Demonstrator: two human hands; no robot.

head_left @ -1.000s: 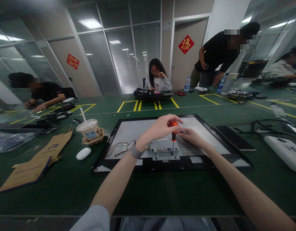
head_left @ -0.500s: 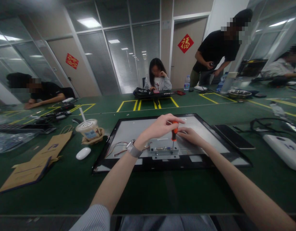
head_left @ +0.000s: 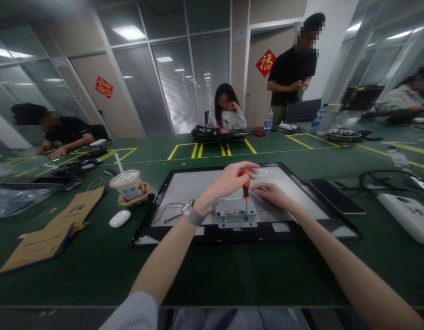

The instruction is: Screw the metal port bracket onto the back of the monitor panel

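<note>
My left hand (head_left: 232, 178), with a watch on its wrist, grips the orange-and-black handle of a screwdriver (head_left: 246, 188) from above. The screwdriver stands nearly upright, its shaft reaching down to the right part of a metal bracket (head_left: 234, 211) with ports along its front. That bracket sits on a display panel (head_left: 198, 183) lying back-up, framed in black. Just right of the screwdriver, my right hand (head_left: 272, 195) lies on the panel with fingers stretched out, apart from the tool. Thin wires (head_left: 172, 213) run from the bracket's left side. The screwdriver's tip is too small to make out.
Left of the panel are a drink cup (head_left: 127, 185), a white mouse (head_left: 119, 218) and a paper bag (head_left: 65, 224). To the right lie a phone-like black slab (head_left: 336, 196) and a white device (head_left: 410, 217). Several people are around the green table (head_left: 198, 279).
The screwdriver handle and my left fingers have shifted slightly left, away from my right hand, which stays on the panel. A person at the back right has straightened up and moved left.
</note>
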